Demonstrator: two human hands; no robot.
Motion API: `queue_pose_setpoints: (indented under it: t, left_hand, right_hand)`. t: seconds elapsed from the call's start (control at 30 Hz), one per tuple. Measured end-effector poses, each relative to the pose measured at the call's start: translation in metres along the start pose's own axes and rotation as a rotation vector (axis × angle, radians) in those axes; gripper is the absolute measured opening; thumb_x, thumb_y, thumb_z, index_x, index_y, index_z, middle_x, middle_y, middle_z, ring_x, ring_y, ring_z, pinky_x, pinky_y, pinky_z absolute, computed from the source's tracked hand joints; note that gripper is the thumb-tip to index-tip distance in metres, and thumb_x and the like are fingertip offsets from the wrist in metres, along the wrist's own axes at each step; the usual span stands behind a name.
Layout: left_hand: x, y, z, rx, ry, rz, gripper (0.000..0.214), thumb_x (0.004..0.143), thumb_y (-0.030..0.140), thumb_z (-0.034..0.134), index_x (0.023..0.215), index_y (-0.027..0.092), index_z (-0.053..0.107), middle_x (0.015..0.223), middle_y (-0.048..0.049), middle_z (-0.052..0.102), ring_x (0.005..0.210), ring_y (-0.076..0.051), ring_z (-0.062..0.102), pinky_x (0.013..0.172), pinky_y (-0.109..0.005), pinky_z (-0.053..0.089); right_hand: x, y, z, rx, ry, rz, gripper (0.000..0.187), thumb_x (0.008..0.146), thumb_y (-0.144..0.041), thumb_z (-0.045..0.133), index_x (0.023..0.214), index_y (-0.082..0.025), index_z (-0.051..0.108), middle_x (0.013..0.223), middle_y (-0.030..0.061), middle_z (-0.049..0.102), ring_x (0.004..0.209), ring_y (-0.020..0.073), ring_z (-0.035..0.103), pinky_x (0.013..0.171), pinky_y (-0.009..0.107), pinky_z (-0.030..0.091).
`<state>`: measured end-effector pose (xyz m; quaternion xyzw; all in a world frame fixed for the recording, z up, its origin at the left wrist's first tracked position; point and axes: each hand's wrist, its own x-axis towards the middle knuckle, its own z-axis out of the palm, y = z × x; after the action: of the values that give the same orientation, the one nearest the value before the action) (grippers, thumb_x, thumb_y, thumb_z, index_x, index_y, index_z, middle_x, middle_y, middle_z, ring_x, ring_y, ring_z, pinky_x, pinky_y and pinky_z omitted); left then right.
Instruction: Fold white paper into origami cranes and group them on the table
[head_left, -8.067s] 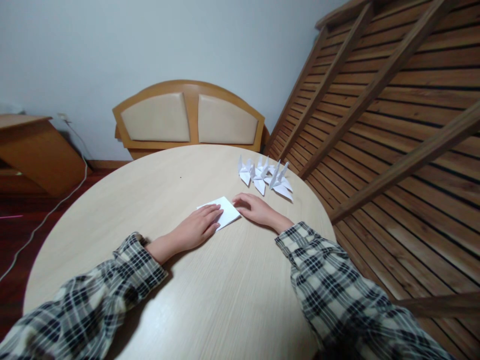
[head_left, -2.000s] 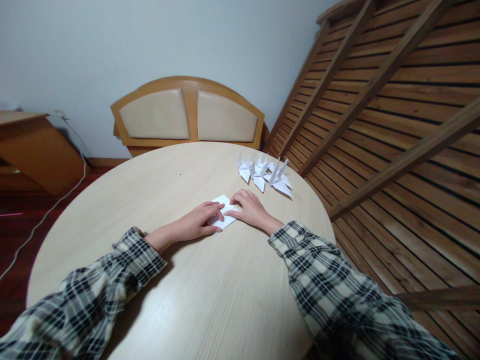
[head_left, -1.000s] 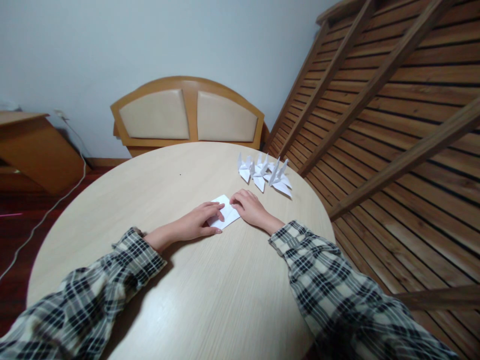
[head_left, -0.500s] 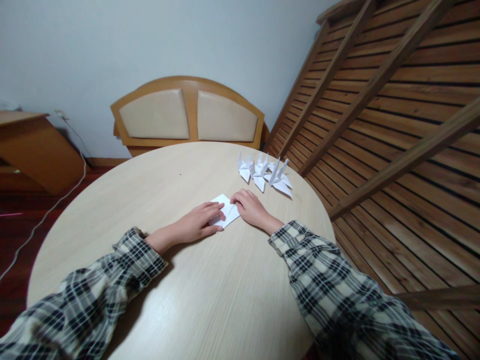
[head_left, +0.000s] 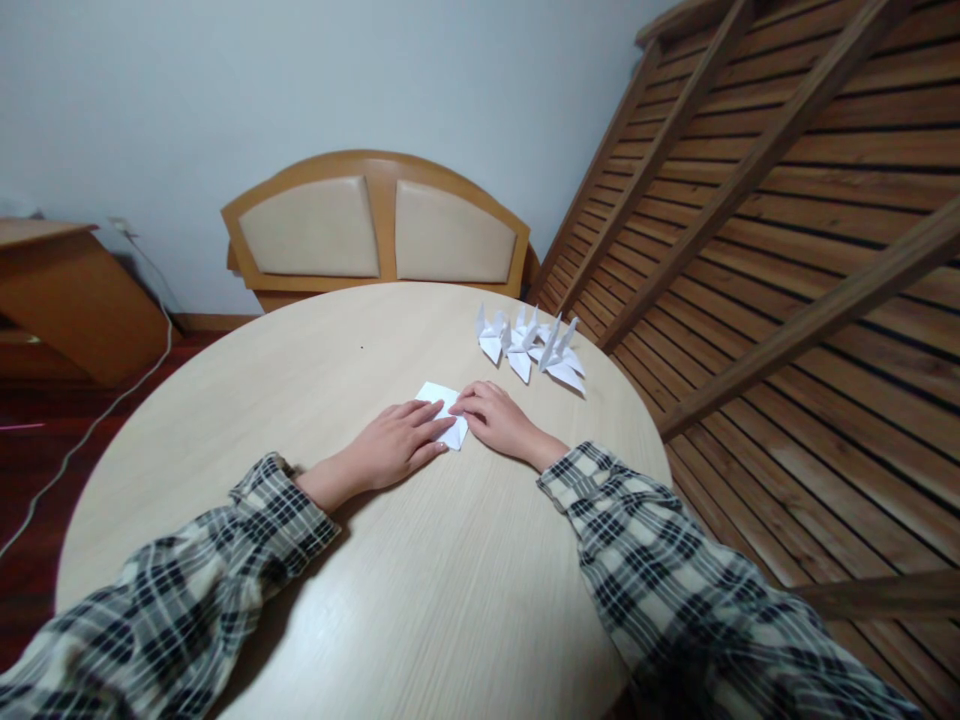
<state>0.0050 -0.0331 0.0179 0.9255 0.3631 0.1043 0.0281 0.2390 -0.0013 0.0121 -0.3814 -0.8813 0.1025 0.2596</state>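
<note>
A small folded sheet of white paper (head_left: 440,392) lies flat on the round table. My left hand (head_left: 394,442) rests on its left part with fingers stretched out and a little apart, pressing it down. At the paper's right edge, my right hand (head_left: 501,420) has its fingers bent and close together on the fold; its thumb is mostly hidden. Several white paper cranes (head_left: 519,350) stand just beyond my right hand.
The pale wooden table (head_left: 360,600) fills the middle. Behind it stands a padded headboard (head_left: 386,225) against the wall. Wooden slats (head_left: 757,300) lean on the right. A desk (head_left: 67,300) and a white cable (head_left: 97,430) are at the left.
The paper's right corner has been folded inward, so its right edge now sits further left. My right fingers moved slightly left with it, and my left fingers lie flatter across the paper.
</note>
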Motion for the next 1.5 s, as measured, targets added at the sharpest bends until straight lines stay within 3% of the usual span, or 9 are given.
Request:
queue_pose_setpoints:
  t: [0.23,0.4,0.67,0.8,0.93,1.3,1.5]
  left_hand:
    - [0.001,-0.004,0.0,-0.106,0.067,-0.014,0.048,0.103,0.044,0.041,0.143,0.018,0.047,0.146,-0.0148,0.056,0.135,-0.028,0.051,0.113,-0.049,0.039]
    - [0.002,-0.005,0.0,-0.275,0.12,-0.027,0.045,0.1,0.04,0.047,0.141,0.019,0.048,0.147,-0.0166,0.053,0.135,-0.03,0.052,0.111,-0.053,0.042]
    - [0.0,0.0,-0.011,-0.59,0.141,-0.119,0.049,0.096,0.026,0.05,0.143,0.018,0.042,0.139,-0.0149,0.06,0.12,-0.025,0.062,0.103,-0.046,0.05]
    - [-0.002,-0.01,-0.011,-0.443,0.255,-0.133,0.046,0.088,0.009,0.044,0.132,0.019,0.051,0.138,-0.0129,0.06,0.126,-0.025,0.057,0.109,-0.051,0.044]
    - [-0.001,-0.02,-0.005,-0.338,0.258,-0.055,0.053,0.075,0.0,0.047,0.124,0.02,0.055,0.137,-0.0109,0.059,0.128,-0.025,0.054,0.11,-0.053,0.044]
    - [0.0,-0.015,-0.007,-0.307,0.257,-0.02,0.032,0.081,0.004,0.049,0.107,0.019,0.061,0.125,-0.011,0.065,0.121,-0.026,0.058,0.104,-0.053,0.049]
    - [0.0,-0.017,-0.006,-0.31,0.254,-0.042,0.038,0.077,0.002,0.048,0.109,0.02,0.061,0.124,-0.0101,0.065,0.12,-0.026,0.058,0.103,-0.052,0.048]
  right_hand:
    - [-0.002,-0.002,-0.002,-0.059,-0.043,0.004,0.026,0.096,-0.024,0.056,0.117,-0.026,0.071,0.115,0.0057,0.066,0.11,0.021,0.055,0.098,0.038,0.039]
    - [-0.002,-0.004,-0.005,-0.087,-0.062,0.031,0.027,0.096,-0.037,0.058,0.117,-0.026,0.072,0.124,0.0066,0.065,0.116,0.0235,0.055,0.101,0.042,0.037]
    - [-0.002,0.001,-0.001,-0.101,-0.05,0.067,0.029,0.1,-0.028,0.051,0.123,-0.027,0.068,0.129,0.0038,0.068,0.125,0.0224,0.054,0.105,0.043,0.036]
    - [-0.002,0.001,-0.001,-0.071,-0.039,0.074,0.028,0.098,-0.023,0.052,0.121,-0.026,0.068,0.129,0.0023,0.068,0.126,0.0214,0.054,0.106,0.042,0.035]
    - [-0.002,-0.001,-0.001,-0.053,-0.028,0.088,0.027,0.098,-0.023,0.053,0.119,-0.027,0.069,0.128,0.002,0.069,0.126,0.0209,0.055,0.106,0.042,0.036]
    - [-0.001,0.001,-0.001,-0.025,-0.026,0.087,0.026,0.098,-0.021,0.053,0.118,-0.026,0.069,0.128,0.0026,0.069,0.126,0.021,0.056,0.106,0.043,0.038]
    - [-0.001,0.001,-0.002,-0.026,-0.023,0.081,0.026,0.097,-0.02,0.054,0.118,-0.025,0.069,0.127,0.0028,0.07,0.125,0.0213,0.057,0.106,0.044,0.039]
